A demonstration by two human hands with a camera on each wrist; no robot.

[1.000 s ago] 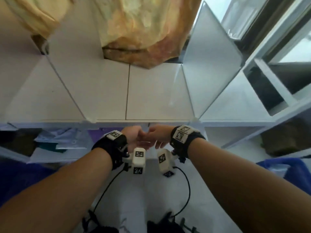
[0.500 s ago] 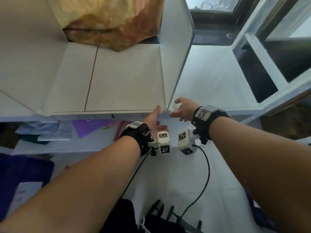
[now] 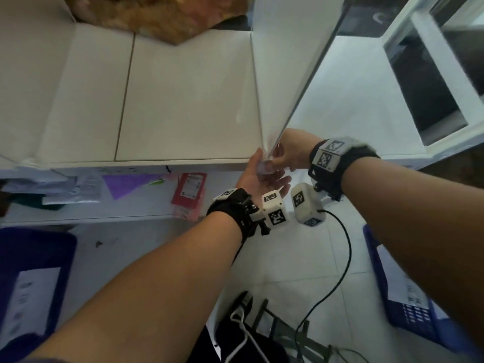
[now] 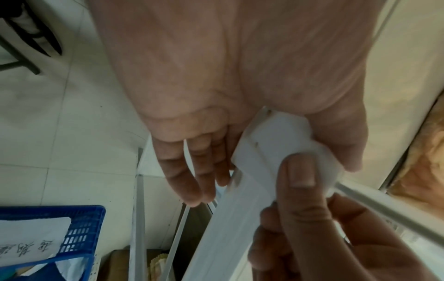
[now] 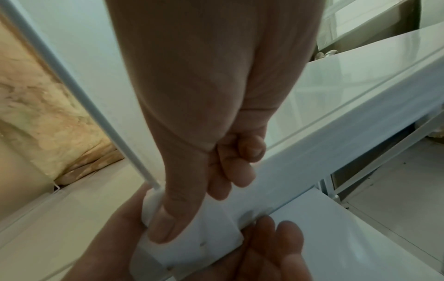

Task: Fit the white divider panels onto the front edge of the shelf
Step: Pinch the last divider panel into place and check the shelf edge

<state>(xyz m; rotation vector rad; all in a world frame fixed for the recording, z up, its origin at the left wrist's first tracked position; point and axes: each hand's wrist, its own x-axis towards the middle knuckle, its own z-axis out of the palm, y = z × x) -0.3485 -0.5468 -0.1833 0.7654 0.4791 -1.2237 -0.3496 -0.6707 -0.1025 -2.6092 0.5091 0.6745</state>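
Observation:
A white divider panel (image 3: pixel 285 61) stands upright on the white shelf (image 3: pixel 183 100). Its lower front corner ends in a white clip (image 3: pixel 264 167) sitting on the shelf's front edge (image 3: pixel 157 163). My left hand (image 3: pixel 267 179) lies palm up under the clip (image 4: pixel 281 136), fingers straight below the edge and thumb along the clip's side. My right hand (image 3: pixel 290 150) comes from the right. Its thumb (image 5: pixel 165 224) presses on the clip (image 5: pixel 204 241), with its fingers curled against the front rail (image 5: pixel 336 152).
A brown and yellow bag (image 3: pixel 157 17) fills the back of the shelf. Another white panel (image 3: pixel 34 74) stands at the left. The lower shelf holds purple paper and a red packet (image 3: pixel 190 189). Blue crates (image 3: pixel 408 305) sit on the floor, and a white frame (image 3: pixel 432 61) stands at the right.
Both hands moved from below the middle of the shelf edge rightward to the foot of the divider. The left palm now cups the clip and the right thumb presses on it.

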